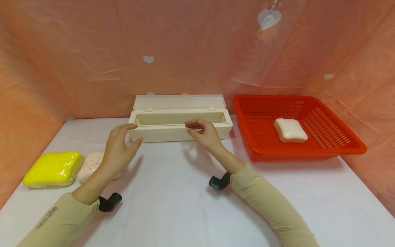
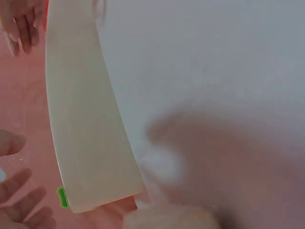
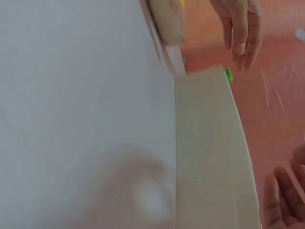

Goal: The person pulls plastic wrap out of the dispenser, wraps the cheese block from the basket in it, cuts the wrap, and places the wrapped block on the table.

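Note:
A long white box (image 1: 160,135) stands at the back middle, its translucent hinged lid (image 1: 180,102) tilted back. Inside, the visible part of its trough is bare. A small green piece (image 2: 62,197) sits at the box's left end. My left hand (image 1: 115,147) hovers by the front left corner, thumb and fingers spread apart, with nothing seen between them. At the front edge, right of the middle, is my right hand (image 1: 206,135), fingers loosely bent and thumb apart from them. In the right wrist view, the fingers (image 3: 283,198) appear beside the box with nothing visible in them.
On the right, a red plastic basket (image 1: 308,152) contains a pale speckled block (image 1: 290,131). A yellow block (image 1: 54,169) in shiny clear wrap lies at the left, beside another speckled block (image 1: 91,166) partly behind my left forearm. Pink cloth (image 1: 185,44) hangs behind the white-covered table (image 1: 166,206).

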{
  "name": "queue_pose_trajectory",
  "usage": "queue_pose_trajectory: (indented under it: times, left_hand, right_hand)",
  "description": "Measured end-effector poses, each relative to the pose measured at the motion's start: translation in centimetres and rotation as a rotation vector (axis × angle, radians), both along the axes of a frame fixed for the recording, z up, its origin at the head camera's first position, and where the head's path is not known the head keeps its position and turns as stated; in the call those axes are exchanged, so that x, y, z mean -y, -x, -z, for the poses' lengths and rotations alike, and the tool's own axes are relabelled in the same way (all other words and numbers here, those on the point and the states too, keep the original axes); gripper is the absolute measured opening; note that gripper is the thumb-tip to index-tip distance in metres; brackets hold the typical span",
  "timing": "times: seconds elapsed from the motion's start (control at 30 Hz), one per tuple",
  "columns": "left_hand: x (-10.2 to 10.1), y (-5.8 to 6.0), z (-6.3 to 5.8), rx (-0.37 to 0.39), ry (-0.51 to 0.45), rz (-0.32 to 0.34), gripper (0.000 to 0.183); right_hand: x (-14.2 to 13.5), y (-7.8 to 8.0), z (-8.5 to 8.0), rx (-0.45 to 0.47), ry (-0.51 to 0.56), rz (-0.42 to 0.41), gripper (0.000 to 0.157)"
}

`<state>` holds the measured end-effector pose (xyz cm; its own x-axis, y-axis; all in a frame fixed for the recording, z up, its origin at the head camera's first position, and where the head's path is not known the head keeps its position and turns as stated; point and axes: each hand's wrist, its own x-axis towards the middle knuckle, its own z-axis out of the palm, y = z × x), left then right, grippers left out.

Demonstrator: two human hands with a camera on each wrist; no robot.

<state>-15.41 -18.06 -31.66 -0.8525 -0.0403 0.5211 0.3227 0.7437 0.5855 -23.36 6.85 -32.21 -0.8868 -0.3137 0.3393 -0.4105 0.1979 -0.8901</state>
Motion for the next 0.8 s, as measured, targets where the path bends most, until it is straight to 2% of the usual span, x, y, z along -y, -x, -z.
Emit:
queue_pose_trajectory:
  times: [0.13,0.43,0.67,0.8]
  left_hand:
    - [-0.3,1.3,-0.1,-0.033,0.036,0.042,0.032]
    - [-0.7,3.3,-0.1,-0.075,0.08,0.075,0.029]
    - [-1.0,5.3,-0.4,-0.029,0.155,0.12,0.031]
    - [-0.9,6.1,-0.6,0.028,0.194,0.145,0.031]
  right_hand:
    - [-1.1,0.4,-0.2,-0.027,0.03,0.084,0.021]
    - [-2.6,1.1,0.2,-0.069,0.059,0.191,0.019]
    - [-4.1,2.1,0.9,-0.237,-0.027,0.314,0.024]
    - [-4.9,2.5,1.5,-0.28,-0.096,0.332,0.033]
